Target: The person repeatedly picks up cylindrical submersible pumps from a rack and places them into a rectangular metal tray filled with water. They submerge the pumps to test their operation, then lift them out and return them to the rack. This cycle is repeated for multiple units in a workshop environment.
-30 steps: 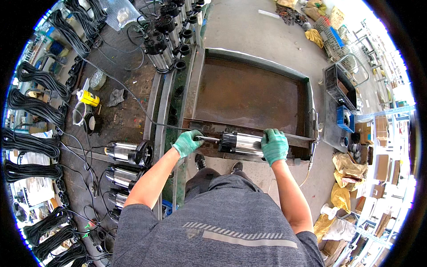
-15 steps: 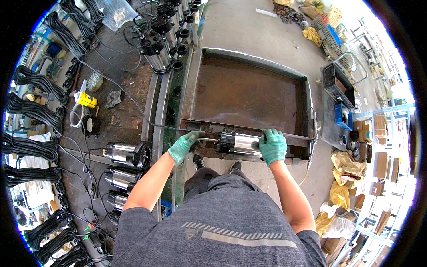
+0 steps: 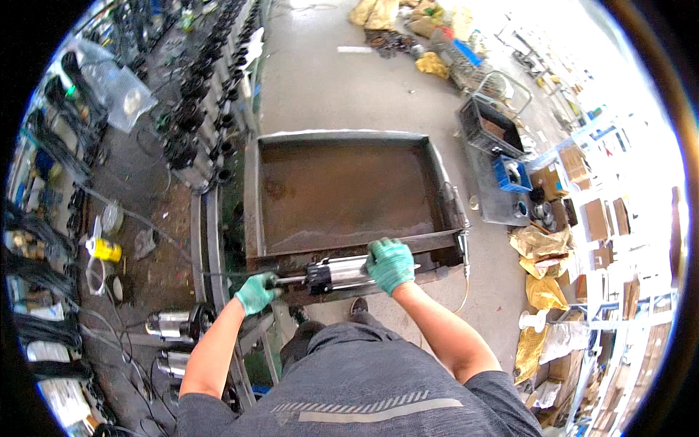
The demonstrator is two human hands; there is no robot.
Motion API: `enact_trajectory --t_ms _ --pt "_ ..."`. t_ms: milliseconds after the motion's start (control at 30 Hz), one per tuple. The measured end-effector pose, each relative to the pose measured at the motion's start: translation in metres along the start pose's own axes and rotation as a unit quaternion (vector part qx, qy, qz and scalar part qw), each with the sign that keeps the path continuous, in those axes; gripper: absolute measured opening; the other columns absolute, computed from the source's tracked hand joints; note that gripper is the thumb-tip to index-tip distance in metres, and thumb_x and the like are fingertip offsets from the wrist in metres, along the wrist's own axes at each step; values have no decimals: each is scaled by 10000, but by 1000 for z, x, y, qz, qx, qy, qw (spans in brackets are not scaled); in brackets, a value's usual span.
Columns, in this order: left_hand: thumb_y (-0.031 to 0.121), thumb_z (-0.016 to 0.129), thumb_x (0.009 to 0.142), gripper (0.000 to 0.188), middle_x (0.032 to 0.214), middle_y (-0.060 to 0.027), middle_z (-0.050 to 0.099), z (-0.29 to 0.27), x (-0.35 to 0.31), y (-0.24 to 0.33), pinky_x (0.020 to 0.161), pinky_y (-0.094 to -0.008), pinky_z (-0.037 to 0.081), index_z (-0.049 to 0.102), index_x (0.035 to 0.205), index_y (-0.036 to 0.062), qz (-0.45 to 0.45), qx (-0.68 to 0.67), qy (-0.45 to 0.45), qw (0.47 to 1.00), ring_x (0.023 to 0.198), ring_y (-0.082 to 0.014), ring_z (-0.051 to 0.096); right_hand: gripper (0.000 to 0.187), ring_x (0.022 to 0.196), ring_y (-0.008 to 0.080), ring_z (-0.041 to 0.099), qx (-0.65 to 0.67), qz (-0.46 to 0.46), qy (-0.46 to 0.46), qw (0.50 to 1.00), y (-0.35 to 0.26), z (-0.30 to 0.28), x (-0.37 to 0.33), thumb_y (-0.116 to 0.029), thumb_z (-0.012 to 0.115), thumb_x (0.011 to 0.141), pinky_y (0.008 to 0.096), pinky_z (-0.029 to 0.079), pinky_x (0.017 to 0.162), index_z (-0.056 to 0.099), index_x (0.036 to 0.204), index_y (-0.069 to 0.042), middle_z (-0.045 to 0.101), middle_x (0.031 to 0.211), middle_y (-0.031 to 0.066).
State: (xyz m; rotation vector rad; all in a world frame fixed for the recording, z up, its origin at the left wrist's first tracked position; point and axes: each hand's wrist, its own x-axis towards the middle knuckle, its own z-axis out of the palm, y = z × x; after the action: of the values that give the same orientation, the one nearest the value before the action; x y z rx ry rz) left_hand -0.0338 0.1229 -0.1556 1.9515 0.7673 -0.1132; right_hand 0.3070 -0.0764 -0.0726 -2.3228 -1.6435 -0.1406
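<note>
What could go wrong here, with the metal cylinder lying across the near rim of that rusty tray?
The silver cylinder lies on the narrow near rim of the rusty tray, so it could roll off toward the feet. The left hand grips only the thin rod at its end, a weak hold if it twists. The right hand wraps over the body by the tray edge and may get pinched.
</note>
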Motion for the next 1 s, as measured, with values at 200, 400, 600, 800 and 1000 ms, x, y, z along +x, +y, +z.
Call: enact_trajectory --t_ms 200,400,600,800,1000 --pt "458 754 905 413 887 -157 746 4 5 13 683 -486 523 693 1124 113 -39 185 40 981 822 -345 720 128 877 334 661 -6 14 -6 1000 1 0 -4 -234 670 820 483 512 773 655 863 -115 688 900 113" --pt "385 696 987 376 962 -85 746 -30 6 33 638 -321 509 656 1209 85 -271 -365 -136 880 797 -209 701 118 870 335 662 7 9 8 1000 0 -2 -5 -231 662 831 473 517 765 657 843 -114 688 893 114" --pt "33 851 737 402 922 -142 682 16 9 0 731 -415 548 610 1058 61 99 92 188 973 805 -329 674 111 854 333 659 17 17 9 1000 -4 -7 -3 -226 660 840 473 520 763 651 841 -115 680 881 113" --pt "422 764 882 427 894 -173 730 6 10 14 724 -415 554 645 1080 63 -11 147 136 980 858 -387 699 113 862 331 662 16 18 5 1000 -1 -3 -8 -231 651 853 477 518 762 651 849 -118 680 884 113" --pt "395 619 1023 286 885 -87 745 -13 8 36 637 -379 561 671 1116 129 -348 -496 -48 794 783 -211 726 118 879 321 665 3 13 10 1000 -1 -5 -5 -233 656 849 472 514 762 650 852 -116 683 888 104"
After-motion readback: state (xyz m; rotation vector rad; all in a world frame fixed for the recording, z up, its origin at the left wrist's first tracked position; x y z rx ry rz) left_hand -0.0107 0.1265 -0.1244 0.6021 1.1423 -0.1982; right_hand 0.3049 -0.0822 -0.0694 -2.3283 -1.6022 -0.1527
